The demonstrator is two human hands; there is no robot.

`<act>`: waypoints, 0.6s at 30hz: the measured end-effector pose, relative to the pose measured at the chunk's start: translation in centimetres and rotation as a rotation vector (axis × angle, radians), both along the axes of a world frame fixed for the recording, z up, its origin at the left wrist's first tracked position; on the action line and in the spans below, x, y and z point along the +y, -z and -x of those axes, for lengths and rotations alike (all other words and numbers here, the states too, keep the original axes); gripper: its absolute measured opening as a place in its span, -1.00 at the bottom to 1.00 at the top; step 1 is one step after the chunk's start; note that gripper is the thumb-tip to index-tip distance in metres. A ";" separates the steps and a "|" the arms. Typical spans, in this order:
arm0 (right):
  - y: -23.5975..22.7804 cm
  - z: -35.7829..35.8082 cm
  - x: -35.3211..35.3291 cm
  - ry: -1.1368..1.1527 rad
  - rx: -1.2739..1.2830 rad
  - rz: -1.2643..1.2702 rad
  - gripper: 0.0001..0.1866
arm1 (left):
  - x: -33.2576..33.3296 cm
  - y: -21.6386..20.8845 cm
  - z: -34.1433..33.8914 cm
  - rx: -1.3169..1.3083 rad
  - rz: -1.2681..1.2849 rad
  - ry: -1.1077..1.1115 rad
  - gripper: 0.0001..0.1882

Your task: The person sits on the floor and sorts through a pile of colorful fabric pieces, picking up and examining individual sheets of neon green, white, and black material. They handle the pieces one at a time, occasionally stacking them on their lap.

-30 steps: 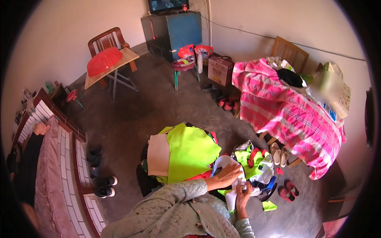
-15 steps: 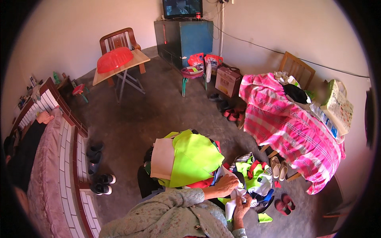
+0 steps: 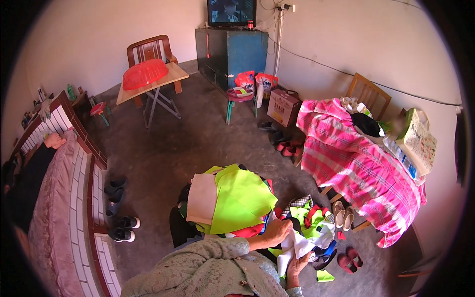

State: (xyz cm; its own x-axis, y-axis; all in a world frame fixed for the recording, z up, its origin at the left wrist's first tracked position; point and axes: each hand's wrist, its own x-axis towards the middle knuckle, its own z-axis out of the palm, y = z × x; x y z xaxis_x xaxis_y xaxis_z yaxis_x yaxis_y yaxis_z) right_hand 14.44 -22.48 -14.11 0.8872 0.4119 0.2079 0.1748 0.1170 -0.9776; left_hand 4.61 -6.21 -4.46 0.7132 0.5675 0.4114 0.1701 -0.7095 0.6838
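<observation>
A piece of white cloth [image 3: 297, 244] stretches between my two hands, just right of my lap. My left hand [image 3: 277, 232] pinches its upper edge with bent fingers. Lower down, my right hand [image 3: 297, 266] grips the same cloth from the right, its fingers partly hidden behind it. In front of me lies a stack of fabric, topped by a bright yellow-green sheet [image 3: 243, 200] and a pale pink sheet [image 3: 201, 199]. Beyond my hands, a loose heap of fabric scraps [image 3: 311, 223] in green, white, red, blue and black check covers the floor.
A bed with pink bedding [image 3: 55, 218] and another person's arm [image 3: 37, 158] is at left. Shoes [image 3: 121, 233] stand beside it. To the right, a pink plaid cloth [image 3: 361, 173] drapes over furniture. A folding table [image 3: 175, 74] bears a red cover [image 3: 145, 74]. Maroon shoes [image 3: 350, 260] lie near the scraps.
The white cloth has been spread wider between my hands, showing more of its surface. My left hand has shifted slightly left, and my right hand slightly down. The whole view has tilted a little.
</observation>
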 end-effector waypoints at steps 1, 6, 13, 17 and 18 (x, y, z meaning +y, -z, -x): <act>0.6 -0.1 0.0 -0.026 0.181 -0.155 -0.64 | -0.2 -0.4 0.0 -0.018 0.042 -0.007 -0.87; -1.6 0.4 0.8 -0.081 0.025 -0.059 -0.66 | -0.2 0.0 0.0 -0.163 0.161 -0.039 -0.86; -5.0 0.9 0.6 -0.044 -0.408 0.423 -0.79 | 0.7 -0.3 -0.2 -0.148 0.081 -0.165 -0.88; -3.9 0.5 0.5 -0.075 -0.384 0.358 -0.80 | 0.9 -3.3 0.8 -0.212 0.086 -0.107 -0.83; -4.4 0.6 0.5 -0.091 -0.363 0.349 -0.80 | 1.1 -4.3 1.1 -0.244 0.058 -0.102 -0.82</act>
